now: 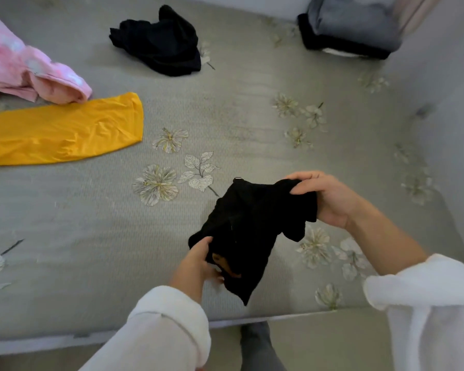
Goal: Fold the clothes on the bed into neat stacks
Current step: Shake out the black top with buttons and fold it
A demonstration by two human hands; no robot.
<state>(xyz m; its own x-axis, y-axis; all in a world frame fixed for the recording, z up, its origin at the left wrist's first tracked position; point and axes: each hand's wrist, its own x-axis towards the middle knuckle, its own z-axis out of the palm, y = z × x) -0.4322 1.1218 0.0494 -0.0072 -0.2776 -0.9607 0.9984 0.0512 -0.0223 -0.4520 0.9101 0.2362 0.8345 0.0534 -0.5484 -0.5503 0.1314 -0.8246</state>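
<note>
A small black garment [248,228] hangs crumpled above the near edge of the bed [91,236], held at both ends. My left hand [197,263] grips its lower end, and my right hand [324,196] pinches its upper corner. A second black garment [158,42] lies bunched at the far middle of the bed. A yellow garment [65,129] lies flat at the left, with a pink garment [24,68] heaped behind it. At the far right stands a folded stack [351,28] of grey and black clothes.
The bed has a grey-green cover printed with flowers. A grey wall or panel [445,89] runs along the right side. The bed's near edge [265,315] lies just below my hands, with floor and my leg [257,346] beneath it.
</note>
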